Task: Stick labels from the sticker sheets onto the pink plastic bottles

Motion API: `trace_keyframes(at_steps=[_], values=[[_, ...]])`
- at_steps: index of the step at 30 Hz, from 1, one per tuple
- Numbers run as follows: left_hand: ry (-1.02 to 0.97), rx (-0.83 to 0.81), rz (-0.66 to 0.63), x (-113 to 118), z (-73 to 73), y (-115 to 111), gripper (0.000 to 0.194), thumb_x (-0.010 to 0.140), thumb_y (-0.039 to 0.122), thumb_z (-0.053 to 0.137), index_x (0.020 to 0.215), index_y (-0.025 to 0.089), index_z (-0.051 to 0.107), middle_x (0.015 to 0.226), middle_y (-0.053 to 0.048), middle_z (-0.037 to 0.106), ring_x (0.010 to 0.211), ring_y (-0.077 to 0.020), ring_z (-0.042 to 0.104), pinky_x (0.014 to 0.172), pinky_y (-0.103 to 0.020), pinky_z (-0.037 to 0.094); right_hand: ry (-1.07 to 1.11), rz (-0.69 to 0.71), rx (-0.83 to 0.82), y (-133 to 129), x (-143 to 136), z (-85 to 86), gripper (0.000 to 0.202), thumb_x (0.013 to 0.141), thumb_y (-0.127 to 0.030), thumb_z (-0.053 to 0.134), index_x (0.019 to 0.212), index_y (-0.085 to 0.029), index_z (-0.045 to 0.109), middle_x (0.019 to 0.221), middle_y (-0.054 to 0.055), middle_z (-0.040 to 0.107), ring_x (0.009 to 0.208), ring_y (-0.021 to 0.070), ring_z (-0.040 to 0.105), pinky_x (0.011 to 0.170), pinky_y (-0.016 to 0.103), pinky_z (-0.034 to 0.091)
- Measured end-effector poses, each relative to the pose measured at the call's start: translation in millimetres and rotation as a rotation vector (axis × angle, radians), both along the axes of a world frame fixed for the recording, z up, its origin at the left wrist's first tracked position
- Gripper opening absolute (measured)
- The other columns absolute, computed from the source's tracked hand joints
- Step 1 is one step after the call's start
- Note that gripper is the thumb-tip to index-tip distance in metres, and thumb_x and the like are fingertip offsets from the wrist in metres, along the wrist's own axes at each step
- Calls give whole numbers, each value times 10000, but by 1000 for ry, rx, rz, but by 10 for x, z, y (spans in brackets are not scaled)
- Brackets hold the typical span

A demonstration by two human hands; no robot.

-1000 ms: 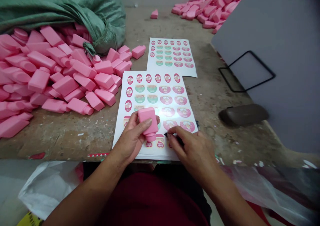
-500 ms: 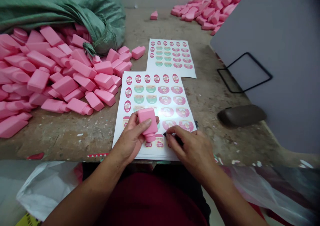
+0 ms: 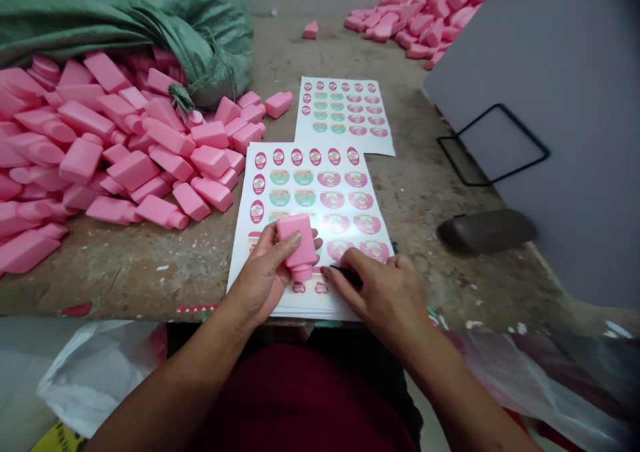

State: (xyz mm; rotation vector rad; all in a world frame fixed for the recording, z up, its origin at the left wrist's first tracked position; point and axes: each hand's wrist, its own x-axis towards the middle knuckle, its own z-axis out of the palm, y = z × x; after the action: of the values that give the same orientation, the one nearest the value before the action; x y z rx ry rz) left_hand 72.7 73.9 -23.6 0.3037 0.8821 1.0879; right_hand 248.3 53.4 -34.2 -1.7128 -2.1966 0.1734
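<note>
My left hand (image 3: 267, 269) is closed around a pink plastic bottle (image 3: 297, 242), its neck pointing down toward me. Under both hands lies a stack of white sticker sheets (image 3: 250, 255) with rows of pink and green labels. My right hand (image 3: 383, 289) rests low over the right part of the top sheet, fingers pinched on a thin black tool (image 3: 350, 275). Most of that tool is hidden by the fingers, so its kind cannot be made out. The right thumb and tool tip are by the small labels near the sheet's lower edge.
Many pink bottles (image 3: 133, 169) spill from a green sack (image 3: 215, 59) on the left. Another sticker sheet (image 3: 345, 145) lies farther back. More bottles (image 3: 425, 22) are heaped at the back right. A dark oblong case (image 3: 487, 232) lies before a grey panel (image 3: 565, 119) with a black wire frame (image 3: 523, 125).
My right thumb and the tool tip have shifted slightly left over the lower labels. My left hand keeps the bottle in nearly the same place. The whole view has drifted a little.
</note>
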Motion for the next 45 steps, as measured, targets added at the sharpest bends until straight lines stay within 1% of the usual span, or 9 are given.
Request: trace_keyframes(at_steps=[5,8,11,16,20,30,36,40,45], values=[[35,12,-11,-14,-26,-2,351,812,211,715,1119,157,554,1032,-109,721,1007,-244,706,772,-299,547,560,-111,-422,49,90,122,344,801,-484,619,599,-224,518,541,-28,533,519,131,459,546,274,312],[93,42,-55,-16,-16,-16,389,779,270,762,1095,185,553,1038,-94,712,960,-235,702,644,-249,501,806,-159,-464,59,132,223,341,779,-485,657,605,-225,520,552,-40,496,539,122,450,525,256,334],[135,68,-93,2,27,-57,461,756,349,801,1125,218,557,1073,-75,695,968,-220,681,663,-253,488,864,-121,-468,72,112,283,277,783,-476,684,695,-219,626,575,-38,538,535,117,463,515,250,353],[60,74,-124,48,102,-153,472,835,530,704,1178,233,578,1130,-62,686,1094,-219,641,950,-344,480,860,-26,-452,117,46,299,268,834,-465,676,726,-220,663,552,-39,574,503,106,482,490,235,355],[48,30,-113,72,130,-194,550,825,608,674,1205,219,587,1132,-72,687,1111,-229,636,1010,-367,455,843,1,-434,133,33,309,288,837,-453,676,680,-214,641,525,-39,567,486,103,479,467,232,340],[10,13,-149,92,147,-215,641,792,640,687,1256,220,550,1236,-121,646,1158,-292,612,952,-418,495,818,-6,-421,148,-2,297,324,845,-472,653,651,-214,613,500,-39,553,460,108,474,454,243,347],[78,40,-191,57,141,-247,523,850,500,699,1275,244,531,1189,-77,652,1078,-217,621,907,-341,488,737,-13,-401,131,9,267,334,876,-487,625,676,-219,624,527,-38,583,485,119,508,483,251,370],[109,70,-218,38,141,-263,496,828,288,751,1266,260,520,1164,-26,635,1026,-151,603,902,-284,464,548,-1,-159,107,-12,240,304,888,-472,619,705,-234,672,560,-25,638,513,138,542,562,279,387],[116,13,-195,19,182,-258,443,769,283,785,1142,193,564,1039,-48,627,863,-155,615,721,-281,511,345,-75,55,116,-32,204,307,919,-479,580,770,-243,707,631,2,690,530,159,551,625,317,375]])
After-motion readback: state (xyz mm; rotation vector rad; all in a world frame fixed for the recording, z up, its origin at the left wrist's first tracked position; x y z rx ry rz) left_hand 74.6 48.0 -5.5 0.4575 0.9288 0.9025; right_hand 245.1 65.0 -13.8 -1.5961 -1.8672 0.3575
